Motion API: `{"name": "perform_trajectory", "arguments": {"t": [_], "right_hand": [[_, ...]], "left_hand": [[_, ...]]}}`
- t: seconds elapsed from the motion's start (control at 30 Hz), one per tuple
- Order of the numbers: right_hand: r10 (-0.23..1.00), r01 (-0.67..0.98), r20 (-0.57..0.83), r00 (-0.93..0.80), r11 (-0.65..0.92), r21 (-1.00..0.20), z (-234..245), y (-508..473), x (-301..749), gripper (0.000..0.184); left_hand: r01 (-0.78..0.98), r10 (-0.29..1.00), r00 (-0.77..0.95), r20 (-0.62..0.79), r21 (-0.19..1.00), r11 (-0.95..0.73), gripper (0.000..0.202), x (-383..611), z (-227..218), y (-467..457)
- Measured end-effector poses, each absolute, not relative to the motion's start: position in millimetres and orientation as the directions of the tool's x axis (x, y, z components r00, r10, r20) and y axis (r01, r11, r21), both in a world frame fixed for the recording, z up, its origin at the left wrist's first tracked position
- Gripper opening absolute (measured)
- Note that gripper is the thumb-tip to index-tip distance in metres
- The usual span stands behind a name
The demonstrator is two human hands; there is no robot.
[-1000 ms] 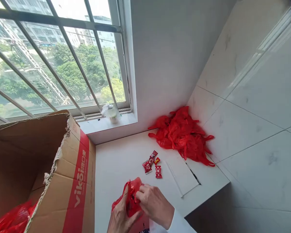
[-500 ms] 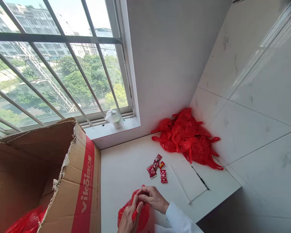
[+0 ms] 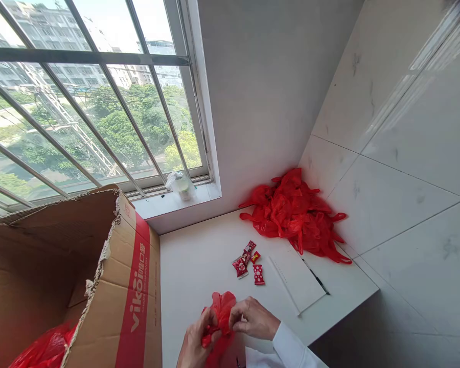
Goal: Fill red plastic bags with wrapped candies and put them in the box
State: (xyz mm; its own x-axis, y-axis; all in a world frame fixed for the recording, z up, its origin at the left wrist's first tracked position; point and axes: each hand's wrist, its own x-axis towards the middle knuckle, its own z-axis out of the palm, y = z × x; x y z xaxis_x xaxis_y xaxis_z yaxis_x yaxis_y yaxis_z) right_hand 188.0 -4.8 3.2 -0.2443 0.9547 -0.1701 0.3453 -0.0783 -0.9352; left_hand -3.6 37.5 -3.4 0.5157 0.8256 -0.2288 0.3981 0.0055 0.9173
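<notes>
Between my hands is a thin red plastic bag, bunched and crumpled at the near edge of the white table. My left hand grips the bag's left side, with red plastic showing between its fingers. On the other side, my right hand pinches the bag between thumb and fingers. Just beyond the hands lie several small red wrapped sweets, among them a dotted packet and a small red-and-yellow one. The lower part of the bag is partly hidden by my left hand.
A large open cardboard box stands on the left, red plastic inside it. A heap of red plastic bags lies in the back right corner. A notebook with a pen is on the table. A cup stands on the sill.
My hands have moved a little apart, the right one shifting right. The red bag between them has bunched upward and shows more above the fingers.
</notes>
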Motion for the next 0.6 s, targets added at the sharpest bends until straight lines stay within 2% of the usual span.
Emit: {"name": "perform_trajectory", "arguments": {"t": [0.07, 0.13, 0.23, 0.3, 0.4, 0.5, 0.57, 0.6], "right_hand": [[0.979, 0.413, -0.113, -0.171, -0.033, -0.910, 5.4, 3.0, 187.1, 0.021], [0.976, 0.434, -0.084, -0.199, 0.011, -0.901, 9.3, 9.8, 185.0, 0.024], [0.957, 0.450, -0.086, -0.277, 0.050, -0.892, 9.3, 11.2, 183.8, 0.022], [0.937, 0.404, -0.103, -0.335, 0.044, -0.914, 3.7, 5.4, 185.4, 0.020], [0.889, 0.331, -0.168, -0.426, -0.020, -0.943, -4.9, -6.1, 188.9, 0.019], [0.893, 0.406, -0.191, -0.408, -0.010, -0.914, -1.7, -9.3, 189.4, 0.019], [0.950, 0.431, -0.113, -0.290, 0.024, -0.902, 7.3, -3.1, 186.3, 0.021], [0.972, 0.414, -0.060, -0.228, 0.041, -0.909, 12.1, 2.2, 183.8, 0.023]], "left_hand": [[0.486, 0.821, 0.534, -0.204, 0.868, -0.100, 0.010, -1.6, 1.7, 31.6], [0.489, 0.818, 0.531, -0.224, 0.868, -0.080, 0.010, 1.4, 6.1, 27.0], [0.351, 0.851, 0.436, -0.291, 0.926, 0.137, 0.023, 1.5, 5.7, 26.0], [0.214, 0.862, 0.376, -0.340, 0.937, 0.276, 0.032, -1.4, 1.2, 27.2], [0.154, 0.852, 0.374, -0.366, 0.931, 0.332, 0.034, -3.8, -3.8, 26.0], [0.327, 0.855, 0.433, -0.285, 0.934, 0.146, 0.018, 0.8, -0.4, 20.6], [0.504, 0.861, 0.477, -0.176, 0.858, -0.104, 0.003, 5.9, 4.0, 17.0], [0.577, 0.854, 0.504, -0.126, 0.785, -0.224, 0.011, 8.2, 5.5, 15.7]]}}
